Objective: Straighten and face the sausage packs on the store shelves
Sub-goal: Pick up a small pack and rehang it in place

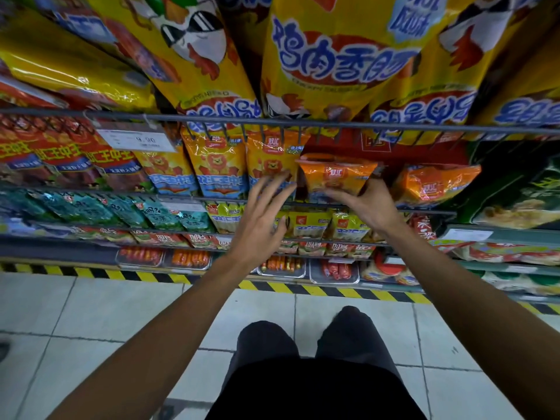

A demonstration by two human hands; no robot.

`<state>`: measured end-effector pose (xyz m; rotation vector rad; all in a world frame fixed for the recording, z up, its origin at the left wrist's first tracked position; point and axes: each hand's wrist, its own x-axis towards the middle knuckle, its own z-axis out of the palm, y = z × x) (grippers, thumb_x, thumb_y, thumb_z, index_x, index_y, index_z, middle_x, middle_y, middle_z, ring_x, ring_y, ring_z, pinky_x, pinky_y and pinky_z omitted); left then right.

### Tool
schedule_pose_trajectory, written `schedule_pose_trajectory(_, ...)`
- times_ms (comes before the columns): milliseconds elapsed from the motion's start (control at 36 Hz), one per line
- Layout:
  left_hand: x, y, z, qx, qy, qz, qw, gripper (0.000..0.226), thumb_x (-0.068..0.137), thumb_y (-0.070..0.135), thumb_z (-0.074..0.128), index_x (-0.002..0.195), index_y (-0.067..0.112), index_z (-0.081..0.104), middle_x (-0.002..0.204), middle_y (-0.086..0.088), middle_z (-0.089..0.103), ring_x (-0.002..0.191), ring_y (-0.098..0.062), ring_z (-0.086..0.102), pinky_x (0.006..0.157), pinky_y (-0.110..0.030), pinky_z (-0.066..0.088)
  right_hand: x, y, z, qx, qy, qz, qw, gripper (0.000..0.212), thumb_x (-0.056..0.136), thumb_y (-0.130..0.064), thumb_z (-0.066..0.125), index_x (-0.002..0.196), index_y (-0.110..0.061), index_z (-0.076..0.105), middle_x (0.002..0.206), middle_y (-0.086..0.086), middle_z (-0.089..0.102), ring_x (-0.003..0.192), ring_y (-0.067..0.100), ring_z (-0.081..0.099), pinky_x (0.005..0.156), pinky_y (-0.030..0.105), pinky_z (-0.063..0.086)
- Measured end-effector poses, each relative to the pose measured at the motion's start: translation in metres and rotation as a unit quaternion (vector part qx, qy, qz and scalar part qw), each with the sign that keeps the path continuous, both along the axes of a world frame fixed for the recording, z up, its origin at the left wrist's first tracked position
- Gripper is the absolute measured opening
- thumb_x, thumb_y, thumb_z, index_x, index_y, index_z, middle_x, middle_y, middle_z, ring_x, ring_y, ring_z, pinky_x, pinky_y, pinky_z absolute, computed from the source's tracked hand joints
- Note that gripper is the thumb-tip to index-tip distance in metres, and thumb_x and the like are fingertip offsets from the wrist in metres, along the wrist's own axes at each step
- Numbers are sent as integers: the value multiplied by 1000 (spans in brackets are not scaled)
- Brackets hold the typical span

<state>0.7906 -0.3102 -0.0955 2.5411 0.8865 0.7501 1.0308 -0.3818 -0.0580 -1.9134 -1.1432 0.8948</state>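
Note:
An orange sausage pack (335,174) with a lion picture stands tilted forward on the middle shelf. My right hand (368,204) grips its lower right edge, fingers curled under it. My left hand (260,216) is spread with straight fingers just left of that pack, its fingertips in front of a neighbouring orange lion pack (272,159). More lion packs (216,165) stand upright in a row to the left. Another orange pack (436,183) lies slumped sideways to the right.
Large yellow sausage bags (333,56) fill the top shelf behind a wire rail (272,118). A price tag (136,140) hangs at left. Red packs (54,156), teal packs (127,210) and small yellow packs (309,225) line lower shelves. Black-yellow hazard tape (333,291) edges the tiled floor.

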Motion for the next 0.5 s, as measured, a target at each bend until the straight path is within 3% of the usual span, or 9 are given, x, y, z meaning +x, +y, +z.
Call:
schedule_pose_trajectory(28,0,0,-2,6,4,2,1000,69,96,3,66,158,17,40,168,-1,28,157,-28,18,128,-22,6,-2,-5,-1,6,-28,-24,999,42,76,-62,75,91,-25,62,84,3,67,82,22,67,91,49,56)
schedule_pose_trajectory(56,-1,0,-3,11,7,6,1000,71,96,3,66,159,18,39,169,0,26,157,-28,16,128,-23,4,-4,-10,-3,23,-35,-43,998,45,74,-65,73,94,-27,61,89,-4,66,86,19,66,94,47,55)
schedule_pose_trajectory(111,-1,0,-5,16,10,17,1000,72,96,4,64,160,19,35,169,1,22,159,-27,11,128,-26,3,-6,-15,-7,46,-28,-46,998,61,78,-65,72,117,-18,63,112,-7,68,110,22,65,102,45,52)
schedule_pose_trajectory(139,-1,1,-6,20,13,20,1000,73,96,4,63,161,19,33,169,2,20,160,-26,7,128,-29,4,-7,-16,-8,44,-38,-38,998,63,79,-66,69,117,-16,63,110,-5,69,109,25,66,99,47,53)
schedule_pose_trajectory(222,-2,2,-9,28,23,18,999,75,96,4,60,163,19,29,172,2,15,161,-15,-8,129,-33,3,-6,-12,-11,60,-45,-47,996,48,83,-67,64,89,-20,64,81,-18,69,79,11,67,80,45,55)
schedule_pose_trajectory(306,-3,3,-10,29,26,14,999,80,95,2,60,165,19,25,173,3,11,160,-13,-12,129,-27,-5,-8,-4,-9,120,-15,-83,989,36,92,-63,59,73,-33,54,54,-23,52,51,3,48,60,30,40)
schedule_pose_trajectory(417,-4,3,-10,32,27,8,999,81,94,1,59,165,19,23,174,3,9,161,-17,-10,130,-29,-4,-2,7,-3,120,-13,-68,990,31,96,-61,58,90,-32,66,67,-29,62,66,-8,60,64,11,42)
schedule_pose_trajectory(444,-4,4,-10,29,29,8,999,80,95,2,59,165,19,24,174,2,10,161,-19,-8,130,-33,-1,1,8,-4,100,-26,-49,993,36,94,-65,57,87,-31,67,69,-25,64,67,-9,61,65,11,42)
schedule_pose_trajectory(500,-3,2,-10,19,36,11,999,78,96,3,58,165,19,26,174,-1,12,162,-24,-4,130,-44,9,3,10,-6,41,-66,-22,997,51,89,-71,53,67,-24,55,49,-16,50,47,-3,53,57,25,40)
